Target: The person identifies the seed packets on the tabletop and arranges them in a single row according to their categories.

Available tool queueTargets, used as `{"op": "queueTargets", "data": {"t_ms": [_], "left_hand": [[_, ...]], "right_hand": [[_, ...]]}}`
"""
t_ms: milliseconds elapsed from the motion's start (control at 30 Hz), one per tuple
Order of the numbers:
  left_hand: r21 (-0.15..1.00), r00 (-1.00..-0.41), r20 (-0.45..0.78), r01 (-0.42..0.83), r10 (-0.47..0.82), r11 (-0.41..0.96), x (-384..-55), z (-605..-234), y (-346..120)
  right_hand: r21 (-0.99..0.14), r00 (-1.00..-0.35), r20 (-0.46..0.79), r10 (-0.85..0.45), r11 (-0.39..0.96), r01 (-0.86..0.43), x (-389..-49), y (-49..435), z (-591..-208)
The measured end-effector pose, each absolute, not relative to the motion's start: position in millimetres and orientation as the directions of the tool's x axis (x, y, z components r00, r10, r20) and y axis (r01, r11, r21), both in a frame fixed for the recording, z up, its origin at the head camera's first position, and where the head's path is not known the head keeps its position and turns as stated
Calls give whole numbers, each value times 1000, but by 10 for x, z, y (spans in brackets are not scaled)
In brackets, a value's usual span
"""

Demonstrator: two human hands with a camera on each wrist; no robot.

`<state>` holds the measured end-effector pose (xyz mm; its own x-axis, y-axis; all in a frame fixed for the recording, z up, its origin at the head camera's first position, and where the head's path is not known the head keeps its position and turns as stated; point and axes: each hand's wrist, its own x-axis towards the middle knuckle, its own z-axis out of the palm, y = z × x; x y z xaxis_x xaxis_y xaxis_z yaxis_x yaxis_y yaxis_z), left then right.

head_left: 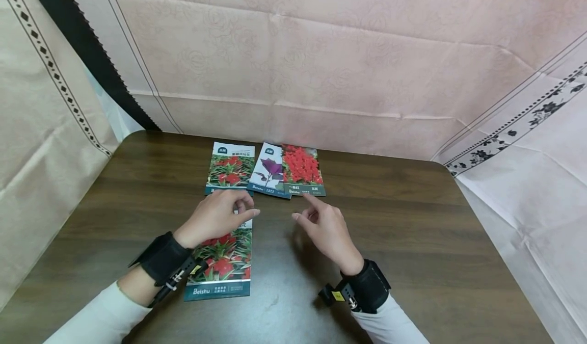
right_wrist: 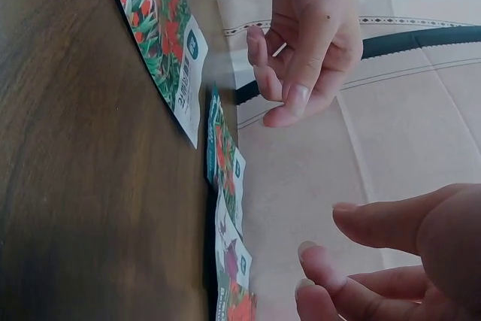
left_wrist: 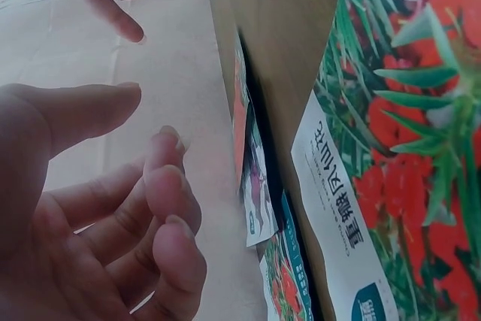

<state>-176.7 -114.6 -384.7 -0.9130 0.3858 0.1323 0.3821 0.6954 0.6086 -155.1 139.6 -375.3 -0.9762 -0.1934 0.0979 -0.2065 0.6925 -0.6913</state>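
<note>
My left hand [head_left: 217,214] hovers over the top end of a flower seed packet [head_left: 220,267] with red blooms and green leaves, lying at front left. Its thumb and loosely bent fingers hold nothing in the left wrist view. Nearest to my right hand [head_left: 326,229], whose index finger points forward, is a packet with a mass of red flowers [head_left: 302,165]. Nothing is between the right thumb and fingers in the right wrist view. That packet overlaps a purple-flower packet [head_left: 271,166], with another red-bloom packet [head_left: 231,168] to its left.
The brown wooden table [head_left: 403,221] has rounded far corners. Behind it hangs a pale patterned cloth [head_left: 321,69], with more cloth on both sides. A black strip [head_left: 91,43] runs down the cloth at left. Each wrist wears a black band with a camera.
</note>
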Motion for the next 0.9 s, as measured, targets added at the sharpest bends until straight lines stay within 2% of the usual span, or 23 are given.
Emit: {"op": "queueTargets", "data": {"t_ms": [900], "left_hand": [[637, -909, 91, 367, 406, 678, -1975, -3826, -909]], "right_hand": [[-699, -977, 142, -157, 683, -211, -1696, 1451, -3808]]}}
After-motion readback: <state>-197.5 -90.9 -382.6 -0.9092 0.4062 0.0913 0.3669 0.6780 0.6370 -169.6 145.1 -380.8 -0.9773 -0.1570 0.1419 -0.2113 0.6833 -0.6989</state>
